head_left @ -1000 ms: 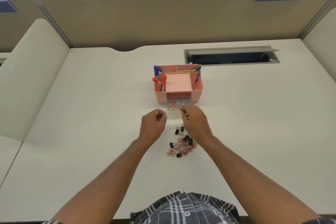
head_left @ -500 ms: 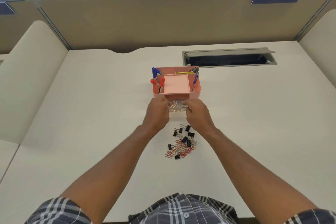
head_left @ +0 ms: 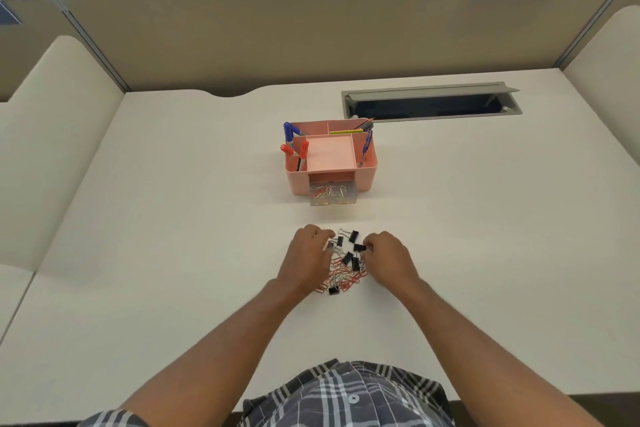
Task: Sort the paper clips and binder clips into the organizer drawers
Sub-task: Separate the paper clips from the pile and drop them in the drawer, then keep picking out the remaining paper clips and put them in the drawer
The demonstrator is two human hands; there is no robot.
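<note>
A pink desk organizer stands at mid-table. Its clear drawer is pulled out at the front and holds paper clips. Nearer to me lies a mixed pile of red and silver paper clips and several black binder clips. My left hand rests on the pile's left side with its fingers curled down; its fingertips are at a clip, and I cannot make out a grip. My right hand is on the pile's right side and pinches a black binder clip with its fingertips.
Blue and red markers and pens stand in the organizer's side compartments. A grey cable hatch is open in the table behind it. A tan partition runs along the back, with cushioned panels on both sides.
Both hands have drawn back from the clear drawer to the clip pile near me. The drawer stays pulled out with paper clips in it.
</note>
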